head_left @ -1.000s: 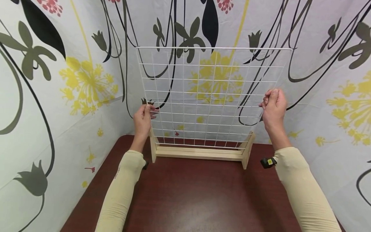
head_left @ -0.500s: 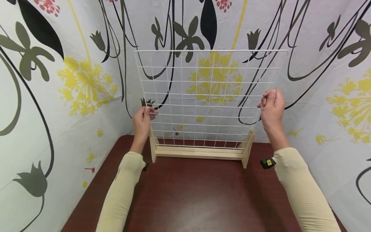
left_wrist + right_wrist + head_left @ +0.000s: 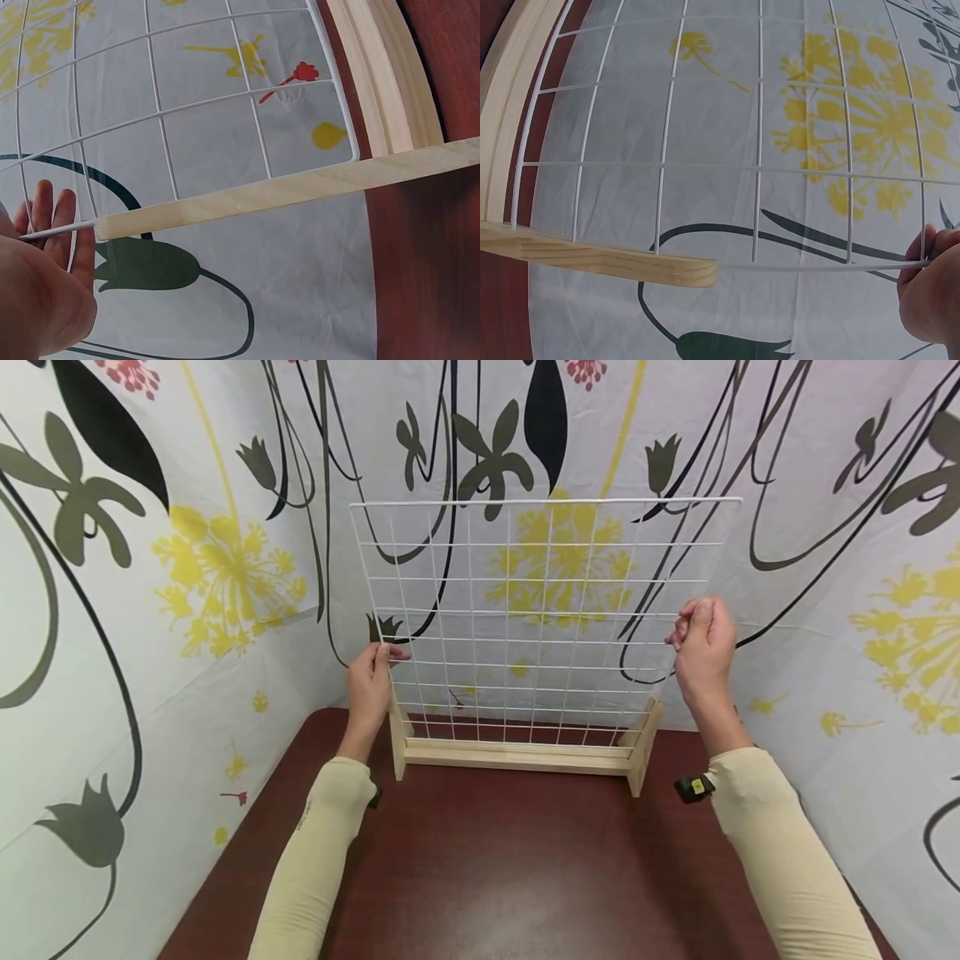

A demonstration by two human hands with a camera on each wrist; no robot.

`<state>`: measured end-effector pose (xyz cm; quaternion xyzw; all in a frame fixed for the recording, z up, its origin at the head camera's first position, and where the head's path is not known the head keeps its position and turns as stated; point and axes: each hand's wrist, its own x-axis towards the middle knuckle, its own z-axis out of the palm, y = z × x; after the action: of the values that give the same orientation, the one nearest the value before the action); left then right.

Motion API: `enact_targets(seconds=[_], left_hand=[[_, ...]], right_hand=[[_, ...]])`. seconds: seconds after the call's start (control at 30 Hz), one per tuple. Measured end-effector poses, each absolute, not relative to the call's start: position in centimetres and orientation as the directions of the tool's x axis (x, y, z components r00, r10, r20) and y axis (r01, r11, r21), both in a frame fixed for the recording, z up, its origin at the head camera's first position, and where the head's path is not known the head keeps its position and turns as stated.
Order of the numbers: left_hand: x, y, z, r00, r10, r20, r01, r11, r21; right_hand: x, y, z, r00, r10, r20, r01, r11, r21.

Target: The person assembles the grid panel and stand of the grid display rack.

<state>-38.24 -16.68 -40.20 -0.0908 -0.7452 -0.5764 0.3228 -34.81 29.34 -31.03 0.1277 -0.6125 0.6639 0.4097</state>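
Observation:
A white wire grid panel stands upright between the two side pieces of a pale wooden stand. Its lower edge lies close behind the stand's crossbar; whether they touch I cannot tell. My left hand pinches the panel's left edge wire, just above the end of the left side piece. On the opposite edge, higher up, my right hand grips the wire with curled fingers. In the right wrist view a stretch of bare wire separates that hand from the right side piece.
The stand rests on a dark red-brown table towards its back edge. A white flower-printed cloth hangs behind and along both sides. Each wrist carries a small black camera, the right one showing more fully.
The grid panel's top edge has come down a little, and both hands have lowered slightly with it. Their grips look the same, and the wooden stand stays in place.

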Motion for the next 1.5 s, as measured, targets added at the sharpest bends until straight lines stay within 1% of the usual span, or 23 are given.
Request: enact_targets(seconds=[0.23,0.3,0.47,0.7,0.93,1.5], left_hand=[[-38.5,-16.7,-40.6,-0.772,-0.242,0.588,0.501,0.336,0.797],[-38.5,-16.7,-40.8,-0.766,-0.245,0.594,0.504,0.343,0.792],[-38.4,-16.7,-41.2,-0.765,-0.243,0.596,0.500,0.359,0.788],[-38.2,-16.7,-41.5,-0.782,-0.233,0.578,0.485,0.355,0.799],[-38.2,-16.7,-41.7,-0.794,-0.219,0.567,0.482,0.342,0.807],[-38.6,-16.5,-41.9,-0.798,-0.214,0.564,0.498,0.292,0.816]], right_hand=[[-34.8,29.4,-31.5,-0.660,0.384,0.646,-0.673,0.079,-0.735],[-34.7,29.4,-31.7,-0.664,0.382,0.643,-0.663,0.097,-0.742],[-34.7,29.6,-32.4,-0.661,0.380,0.647,-0.648,0.145,-0.748],[-34.8,29.8,-32.9,-0.668,0.373,0.644,-0.654,0.118,-0.747],[-34.8,29.8,-33.1,-0.663,0.368,0.652,-0.660,0.124,-0.741],[-35.0,30.4,-34.0,-0.704,0.367,0.608,-0.648,0.018,-0.761]])
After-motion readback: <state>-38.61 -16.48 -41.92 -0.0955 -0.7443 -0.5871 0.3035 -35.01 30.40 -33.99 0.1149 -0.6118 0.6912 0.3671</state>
